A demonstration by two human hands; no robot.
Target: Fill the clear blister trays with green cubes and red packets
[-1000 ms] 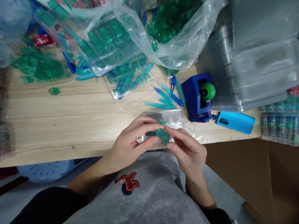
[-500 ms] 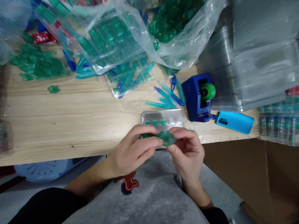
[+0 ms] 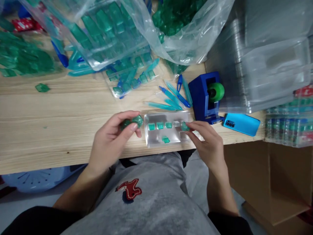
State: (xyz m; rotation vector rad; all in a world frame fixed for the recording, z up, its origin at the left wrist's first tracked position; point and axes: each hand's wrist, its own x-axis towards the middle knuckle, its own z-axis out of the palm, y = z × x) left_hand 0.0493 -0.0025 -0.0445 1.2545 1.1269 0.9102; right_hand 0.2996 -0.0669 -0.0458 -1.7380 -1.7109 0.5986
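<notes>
A clear shallow plastic tray (image 3: 153,139) lies near the table's front edge. Three small green translucent plastic pieces (image 3: 160,126) stand in a row along its upper half, and a loose green piece (image 3: 166,140) lies lower down. Left of the tray, my left hand (image 3: 107,142) is closed around a couple of larger faceted green plastic pieces (image 3: 137,121). My right hand (image 3: 207,138) pinches a small green plastic piece (image 3: 184,126) at the right end of the row, over the tray. Whether that piece touches the tray, I cannot tell.
Blue and turquoise pen-like tools (image 3: 171,98) lie behind the tray. A blue tape dispenser (image 3: 201,98) and a blue phone (image 3: 242,124) are to the right. Stacked clear trays (image 3: 266,65), a bag of green pieces (image 3: 176,19) and a green heap (image 3: 24,58) surround the area.
My hands have moved apart. The left went left with the green pieces; the right went to the tray's right end with a small piece. The loose piece in the tray is now visible.
</notes>
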